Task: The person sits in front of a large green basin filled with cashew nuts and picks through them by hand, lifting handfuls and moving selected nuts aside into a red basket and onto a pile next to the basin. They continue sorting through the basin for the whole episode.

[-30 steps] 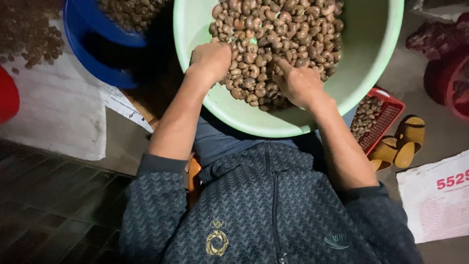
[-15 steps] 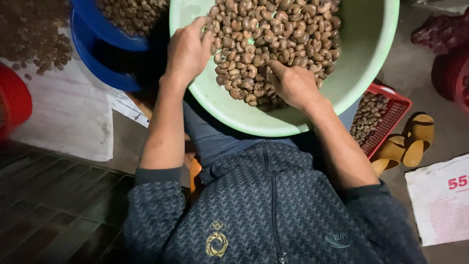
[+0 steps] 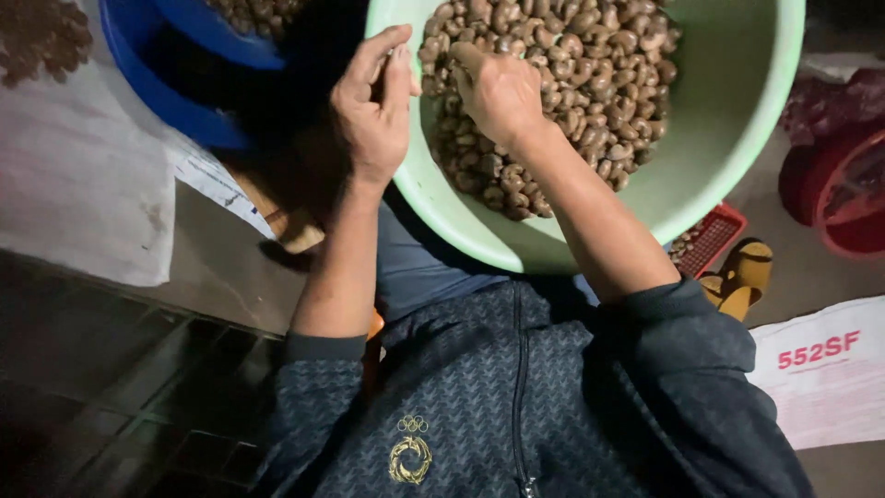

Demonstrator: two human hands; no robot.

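The left hand is at the left rim of the pale green basin. Its fingers are bent together and the thumb presses against them, pinching a small nut; only a little of the nut shows between the fingertips. Just to its right, over the basin, the right hand is closed in a loose fist above the heap of brown nuts. Whether it holds something I cannot tell. The two hands are near each other but do not touch.

Left of the basin there is a blue tub, also with nuts inside, and it stands partly on a white sheet that carries more loose nuts in the far left corner. Under the basin's near rim the dark patterned jacket of the person fills the view. Right of the basin, low, a small red basket lies beside a yellow sandal. Further right stands a red container, and below it a white sack with red print.
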